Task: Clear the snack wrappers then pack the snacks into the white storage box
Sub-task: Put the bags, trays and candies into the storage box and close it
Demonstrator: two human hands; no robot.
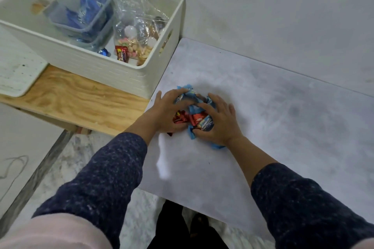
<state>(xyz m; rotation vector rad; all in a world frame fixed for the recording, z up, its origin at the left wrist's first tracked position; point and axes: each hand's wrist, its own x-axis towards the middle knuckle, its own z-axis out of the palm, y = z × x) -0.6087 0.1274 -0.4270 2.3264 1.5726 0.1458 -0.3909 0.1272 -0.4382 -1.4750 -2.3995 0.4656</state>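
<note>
Both hands, left hand (165, 110) and right hand (217, 122), curl around a wrapper pile (195, 112). It sits near the left edge of the tabletop (283, 117). The white box (113, 70) stands just beyond, far left.

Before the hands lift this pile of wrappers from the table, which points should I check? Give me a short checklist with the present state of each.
1. Left hand grips the wrappers: ok, fingers curl over the pile.
2. Right hand grips the pile too: ok.
3. All wrappers gathered: not ok, a dark red piece lies outside the grip beside the left wrist.
4. Wrappers empty: cannot tell.
5. White box open and near: ok, it stands on the wooden board, snacks already inside.
6. Bin for wrappers: cannot tell, none in view.
</note>
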